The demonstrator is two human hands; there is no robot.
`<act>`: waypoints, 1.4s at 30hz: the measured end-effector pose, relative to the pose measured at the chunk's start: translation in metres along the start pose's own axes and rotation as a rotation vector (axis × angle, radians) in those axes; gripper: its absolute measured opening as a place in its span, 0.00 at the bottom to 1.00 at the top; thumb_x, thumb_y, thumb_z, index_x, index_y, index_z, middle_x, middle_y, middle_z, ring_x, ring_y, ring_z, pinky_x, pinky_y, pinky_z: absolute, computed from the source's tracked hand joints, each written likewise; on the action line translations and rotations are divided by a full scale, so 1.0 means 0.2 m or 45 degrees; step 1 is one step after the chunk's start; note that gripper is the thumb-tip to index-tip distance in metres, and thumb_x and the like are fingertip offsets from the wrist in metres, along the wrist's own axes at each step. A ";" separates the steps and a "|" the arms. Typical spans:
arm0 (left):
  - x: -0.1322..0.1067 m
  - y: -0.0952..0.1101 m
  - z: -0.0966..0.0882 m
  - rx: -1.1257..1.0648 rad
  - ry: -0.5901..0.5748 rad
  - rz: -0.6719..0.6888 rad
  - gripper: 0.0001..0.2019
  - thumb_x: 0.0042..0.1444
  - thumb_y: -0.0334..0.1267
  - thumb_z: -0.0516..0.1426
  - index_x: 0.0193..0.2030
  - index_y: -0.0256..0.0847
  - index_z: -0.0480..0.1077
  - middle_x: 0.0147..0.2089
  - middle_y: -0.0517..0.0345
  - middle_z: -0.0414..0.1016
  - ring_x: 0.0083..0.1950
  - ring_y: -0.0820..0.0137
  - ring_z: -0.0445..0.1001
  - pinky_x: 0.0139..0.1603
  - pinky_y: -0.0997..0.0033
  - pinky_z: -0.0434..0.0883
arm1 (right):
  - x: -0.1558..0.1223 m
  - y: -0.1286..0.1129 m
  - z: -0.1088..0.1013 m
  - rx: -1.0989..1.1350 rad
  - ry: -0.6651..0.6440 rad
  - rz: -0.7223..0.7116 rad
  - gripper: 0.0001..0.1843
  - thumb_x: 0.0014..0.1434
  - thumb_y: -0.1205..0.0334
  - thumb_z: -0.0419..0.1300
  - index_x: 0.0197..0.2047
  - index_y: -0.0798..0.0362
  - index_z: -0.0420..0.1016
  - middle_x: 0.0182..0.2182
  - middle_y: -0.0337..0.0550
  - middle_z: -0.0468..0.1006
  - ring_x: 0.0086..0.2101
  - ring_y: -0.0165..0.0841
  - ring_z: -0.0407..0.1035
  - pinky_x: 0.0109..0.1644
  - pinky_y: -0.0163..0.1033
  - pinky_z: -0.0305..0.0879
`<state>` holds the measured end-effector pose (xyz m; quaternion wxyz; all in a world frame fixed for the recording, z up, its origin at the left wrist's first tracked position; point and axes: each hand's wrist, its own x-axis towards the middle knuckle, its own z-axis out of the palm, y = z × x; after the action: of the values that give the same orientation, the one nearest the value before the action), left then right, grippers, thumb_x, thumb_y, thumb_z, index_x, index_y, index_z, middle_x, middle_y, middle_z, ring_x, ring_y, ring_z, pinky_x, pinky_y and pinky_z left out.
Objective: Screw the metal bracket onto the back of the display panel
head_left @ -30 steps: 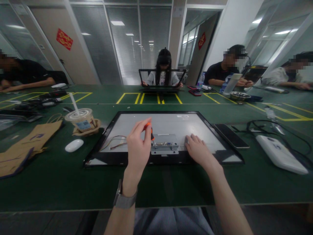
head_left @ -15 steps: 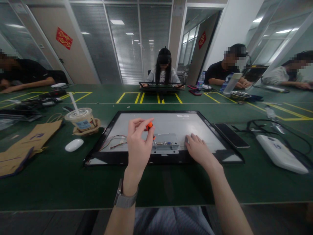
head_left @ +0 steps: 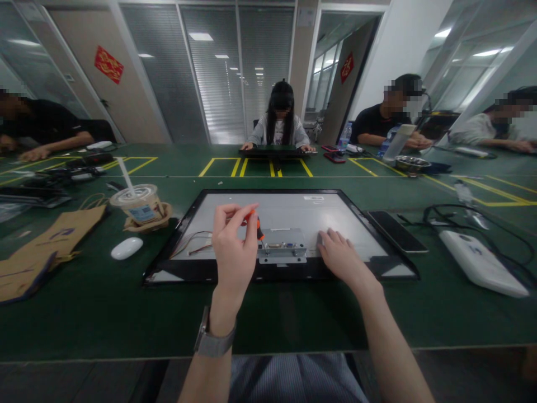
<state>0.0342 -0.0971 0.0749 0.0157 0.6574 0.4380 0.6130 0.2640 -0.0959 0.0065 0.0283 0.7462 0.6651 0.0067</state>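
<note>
Left hand (head_left: 232, 249): grip clamped on the orange screwdriver (head_left: 253, 221), shaft near upright, tip down at the 9 o'clock corner of the metal port bracket (head_left: 282, 246). The bracket sits on the back of the monitor panel (head_left: 293, 210), near its 6 o'clock edge; the panel lies flat on the tabletop (head_left: 104, 313).

Right hand (head_left: 342, 258): grip apart, fingers flat on the panel at the bracket's 3 o'clock.

Risks, judged:
- The tip may slip off the screw head (too small to see) and gouge the panel back or round the screw. Cause: tilted shaft or light pressure.
- Loose wires (head_left: 197, 243) at the bracket's 9 o'clock could snag.
- Drink cup (head_left: 138, 204) at the panel's 10 o'clock spills if an elbow knocks it.
</note>
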 end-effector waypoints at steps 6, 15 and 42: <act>0.00 0.01 -0.01 0.003 0.001 -0.005 0.08 0.61 0.31 0.55 0.44 0.40 0.76 0.42 0.55 0.66 0.36 0.74 0.72 0.31 0.76 0.77 | -0.01 -0.01 -0.01 -0.001 -0.016 0.015 0.26 0.70 0.62 0.41 0.67 0.61 0.58 0.67 0.63 0.57 0.65 0.51 0.53 0.63 0.56 0.55; 0.00 0.01 -0.01 0.019 -0.012 0.005 0.07 0.60 0.28 0.55 0.40 0.38 0.75 0.41 0.55 0.65 0.38 0.73 0.70 0.36 0.74 0.75 | -0.01 -0.01 -0.02 0.007 -0.026 0.020 0.26 0.70 0.63 0.40 0.67 0.61 0.58 0.67 0.62 0.57 0.65 0.51 0.53 0.63 0.56 0.55; -0.01 0.00 0.01 -0.087 -0.286 -0.051 0.07 0.63 0.32 0.53 0.46 0.39 0.70 0.42 0.56 0.71 0.41 0.72 0.73 0.42 0.70 0.74 | -0.02 -0.01 -0.03 0.018 -0.022 0.027 0.26 0.70 0.62 0.40 0.67 0.61 0.58 0.67 0.62 0.57 0.65 0.51 0.53 0.64 0.56 0.55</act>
<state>0.0367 -0.0971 0.0718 0.0992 0.7121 0.4253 0.5497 0.2604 -0.0986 0.0128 0.0289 0.7534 0.6569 -0.0042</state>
